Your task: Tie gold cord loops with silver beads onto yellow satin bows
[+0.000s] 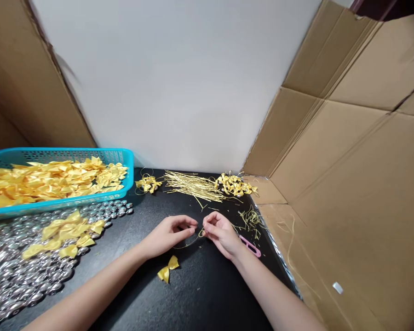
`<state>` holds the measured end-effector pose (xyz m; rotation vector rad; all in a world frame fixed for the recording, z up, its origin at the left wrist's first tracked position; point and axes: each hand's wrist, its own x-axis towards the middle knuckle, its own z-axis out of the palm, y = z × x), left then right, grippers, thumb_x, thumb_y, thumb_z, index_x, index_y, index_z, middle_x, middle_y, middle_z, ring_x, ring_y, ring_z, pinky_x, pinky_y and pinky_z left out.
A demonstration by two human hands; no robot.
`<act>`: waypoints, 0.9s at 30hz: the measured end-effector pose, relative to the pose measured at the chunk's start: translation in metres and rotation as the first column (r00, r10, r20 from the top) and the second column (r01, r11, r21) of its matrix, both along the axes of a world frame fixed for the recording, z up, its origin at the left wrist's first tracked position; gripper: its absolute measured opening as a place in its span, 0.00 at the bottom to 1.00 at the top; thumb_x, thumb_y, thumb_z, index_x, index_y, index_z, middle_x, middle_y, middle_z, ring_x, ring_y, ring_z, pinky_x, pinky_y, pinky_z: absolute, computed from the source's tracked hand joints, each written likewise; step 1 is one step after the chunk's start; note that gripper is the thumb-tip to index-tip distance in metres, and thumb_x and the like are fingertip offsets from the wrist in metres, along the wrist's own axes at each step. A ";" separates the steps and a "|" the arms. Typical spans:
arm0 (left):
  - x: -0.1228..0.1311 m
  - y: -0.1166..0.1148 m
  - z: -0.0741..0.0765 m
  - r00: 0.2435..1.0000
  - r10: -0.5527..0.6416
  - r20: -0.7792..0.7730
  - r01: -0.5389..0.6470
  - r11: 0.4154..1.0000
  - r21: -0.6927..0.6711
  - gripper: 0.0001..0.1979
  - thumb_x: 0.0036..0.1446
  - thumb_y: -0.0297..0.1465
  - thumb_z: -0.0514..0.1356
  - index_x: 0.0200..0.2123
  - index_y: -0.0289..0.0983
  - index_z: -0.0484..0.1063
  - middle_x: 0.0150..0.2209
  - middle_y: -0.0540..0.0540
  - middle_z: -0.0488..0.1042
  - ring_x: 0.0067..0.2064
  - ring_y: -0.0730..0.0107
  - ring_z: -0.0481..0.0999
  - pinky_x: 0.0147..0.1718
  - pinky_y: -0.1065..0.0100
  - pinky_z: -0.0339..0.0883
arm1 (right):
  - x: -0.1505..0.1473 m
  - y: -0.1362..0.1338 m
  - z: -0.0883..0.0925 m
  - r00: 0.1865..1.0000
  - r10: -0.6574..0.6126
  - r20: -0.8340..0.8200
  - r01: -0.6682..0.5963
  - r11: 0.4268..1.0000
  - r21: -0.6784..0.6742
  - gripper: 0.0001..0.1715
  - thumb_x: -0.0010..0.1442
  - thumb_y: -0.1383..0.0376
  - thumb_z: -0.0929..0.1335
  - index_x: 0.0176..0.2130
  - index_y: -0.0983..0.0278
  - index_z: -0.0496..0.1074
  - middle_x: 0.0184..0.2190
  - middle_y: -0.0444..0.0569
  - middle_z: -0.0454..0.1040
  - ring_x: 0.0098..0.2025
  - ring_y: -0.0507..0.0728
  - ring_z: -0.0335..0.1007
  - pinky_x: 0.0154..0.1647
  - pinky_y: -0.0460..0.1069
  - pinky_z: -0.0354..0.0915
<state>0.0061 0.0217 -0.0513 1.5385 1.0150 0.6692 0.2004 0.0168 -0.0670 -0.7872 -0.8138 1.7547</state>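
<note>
Just above the black tabletop, my right hand (224,235) pinches a thin gold cord (201,233) that bends into a small loop at the fingertips. My left hand (175,233) faces it a short gap away, thumb and fingers closed together; the cord curves below it, and its fingertips appear to grip an end too small to see clearly. Nearer to me lies a single yellow ribbon bow (168,269), touched by neither hand. Partly behind my right wrist is a pink-handled tool (251,247), perhaps a cutter.
At left stands a blue basket (130,177) full of yellow bows. Silver oval beads (50,280) spread before it, several bows (67,230) on top. Cut gold cords (193,185) lie at the back between beaded bow clusters (235,184). Tangled cord (251,218) sits right; cardboard walls (359,184) flank the table.
</note>
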 end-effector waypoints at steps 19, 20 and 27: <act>0.014 -0.008 -0.008 0.988 0.021 0.156 0.003 0.988 -0.157 0.18 0.46 0.43 0.69 0.33 0.33 0.75 0.28 0.48 0.78 0.28 0.71 0.71 0.29 0.70 0.60 | -0.003 -0.003 -0.001 0.998 0.068 0.001 -0.068 0.998 0.013 0.22 0.40 0.64 0.82 0.29 0.64 0.69 0.26 0.39 0.74 0.25 0.46 0.71 0.30 0.42 0.69; 0.015 -0.008 -0.008 0.987 0.025 0.162 0.001 0.987 -0.160 0.18 0.46 0.42 0.69 0.33 0.33 0.75 0.28 0.48 0.78 0.28 0.71 0.71 0.29 0.70 0.60 | -0.003 -0.004 -0.001 0.998 0.070 0.000 -0.070 0.997 0.011 0.22 0.40 0.63 0.82 0.29 0.64 0.69 0.26 0.39 0.74 0.25 0.46 0.71 0.30 0.42 0.69; 0.017 -0.010 -0.010 0.981 0.063 0.183 -0.040 0.991 -0.125 0.11 0.45 0.34 0.67 0.31 0.34 0.73 0.28 0.50 0.75 0.30 0.71 0.72 0.31 0.70 0.62 | -0.005 -0.004 -0.001 0.996 0.092 -0.008 -0.092 0.996 0.008 0.24 0.39 0.63 0.82 0.29 0.65 0.69 0.26 0.39 0.74 0.23 0.46 0.70 0.27 0.42 0.67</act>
